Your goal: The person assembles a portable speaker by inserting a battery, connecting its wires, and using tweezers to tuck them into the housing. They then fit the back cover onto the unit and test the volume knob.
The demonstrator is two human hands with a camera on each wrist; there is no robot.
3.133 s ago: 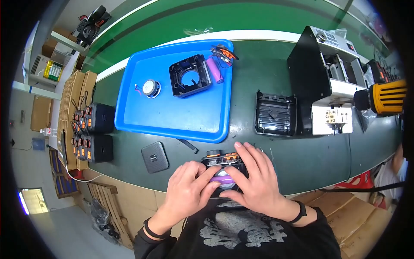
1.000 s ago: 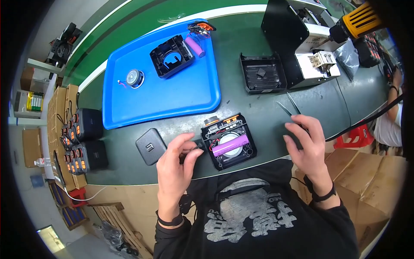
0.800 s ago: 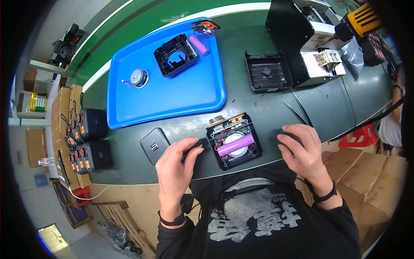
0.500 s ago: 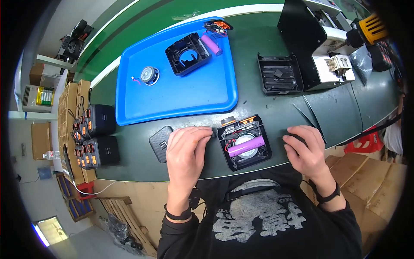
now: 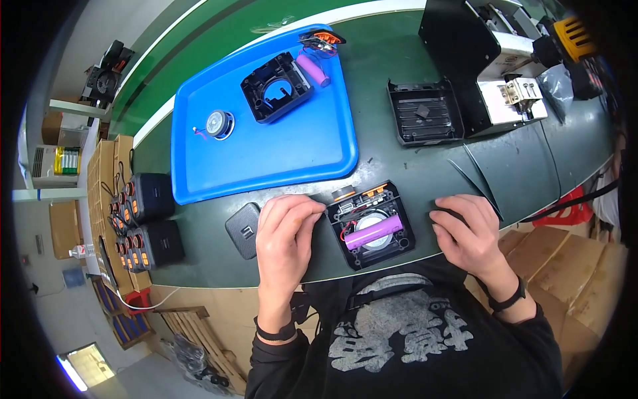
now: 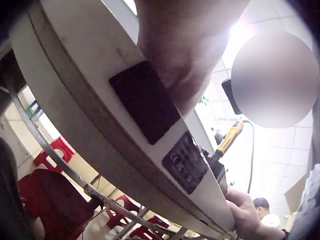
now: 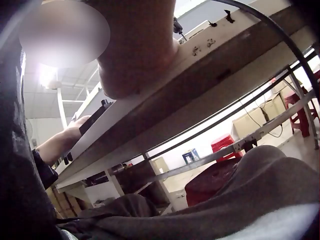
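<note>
An open black housing (image 5: 371,261) lies near the table's front edge. Across the round speaker inside it rests a purple cylindrical cell (image 5: 373,232), and an orange-ringed knob (image 5: 343,193) shows at the back. My left hand (image 5: 286,233) rests on the table left of the housing, fingers bent and loosely together, fingertips close to its left side; whether they touch it I cannot tell. To the right, apart from the housing, my right hand (image 5: 468,229) rests with loosely curled fingers, nothing seen in it. Metal tweezers (image 5: 488,191) lie just behind it.
A blue tray (image 5: 266,181) holds another housing (image 5: 260,110), a speaker (image 5: 217,124) and a purple cell (image 5: 312,70). Left stands a square black cover (image 5: 243,233), beyond it several finished black units (image 5: 151,196). Back right: an empty shell (image 5: 425,120) and a machine (image 5: 495,100).
Both hands were on the cell and housing about three seconds ago; they have since come away to either side. During the last second my left hand's fingertips moved closer to the housing.
</note>
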